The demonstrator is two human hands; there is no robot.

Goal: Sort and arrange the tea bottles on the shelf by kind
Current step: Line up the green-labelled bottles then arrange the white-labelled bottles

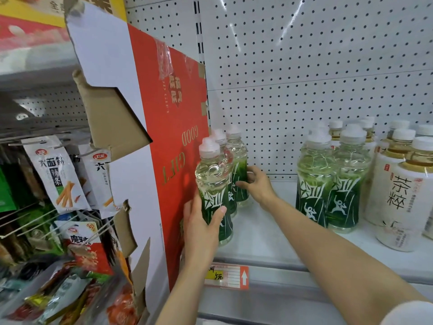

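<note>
Three green-labelled bottles (230,170) are lined up against a red carton (178,146) printed "GOOD GIFT". The front bottle (214,193) is gripped by the left hand (201,227); the rear bottle (239,165) is clasped by the right hand (257,184). Further right, two more green bottles (332,184) and white bottles (403,195) marked "茶粹" are seen on the shelf (262,235).

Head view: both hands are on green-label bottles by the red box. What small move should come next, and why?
Probably set the front bottle, gripped by the left hand, down in line with the two behind it; the right hand steadies the rear bottle, and this row stands apart from the matching pair further right.
</note>
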